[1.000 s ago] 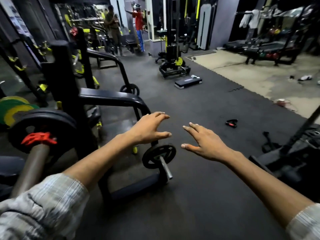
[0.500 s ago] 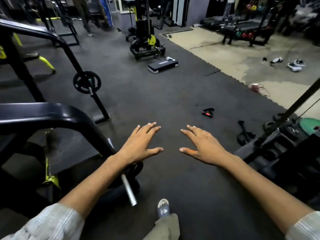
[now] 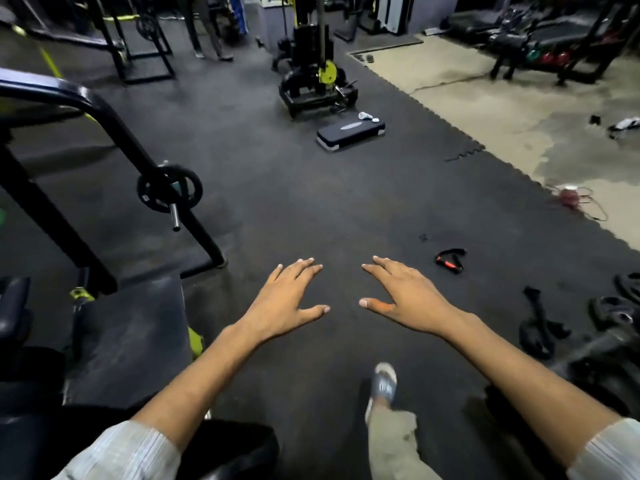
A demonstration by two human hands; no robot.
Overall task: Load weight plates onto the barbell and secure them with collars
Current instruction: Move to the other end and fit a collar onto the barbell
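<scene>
Dark rubber gym floor (image 3: 311,209) under you, bare concrete beyond it to the right. Nearest: your foot in a sandal (image 3: 382,384) mid-step on the mat, sleeves rolled. Both hands out in front, palms down. Left hand (image 3: 287,303) is spread wide, fingers splayed, nothing in its grip. Right hand (image 3: 405,299) same: fully open, empty. They hang over bare floor, apart from each other, touching nothing.

What's changed in the last sec: the loaded barbell end w/ its red collar was at your left, then dropped out of view as you turned and walked. Now the barbell isn't in frame at all. The bench frame (image 3: 114,133) has slid further left and back, and the small plate on its peg (image 3: 169,192) sits well off your left hand, mid-distance. So you've left the bar, prob. going to fetch more gear.

Right side, near: a dark pile that looks like plates (image 3: 613,311) on the floor, blurred, can't tell sizes. A strap (image 3: 538,320) lies just beside it. Slightly further, a black-and-red handle (image 3: 450,259); could be a collar, too small to say.

Further out: step platform (image 3: 349,131), then a black-yellow machine (image 3: 311,64) behind it. Treadmills at far right, someone's legs at the back.

My read: one side done, other side pending. Next you need a plate plus a collar; the pile to your right is closest. Watch the strap underfoot.
</scene>
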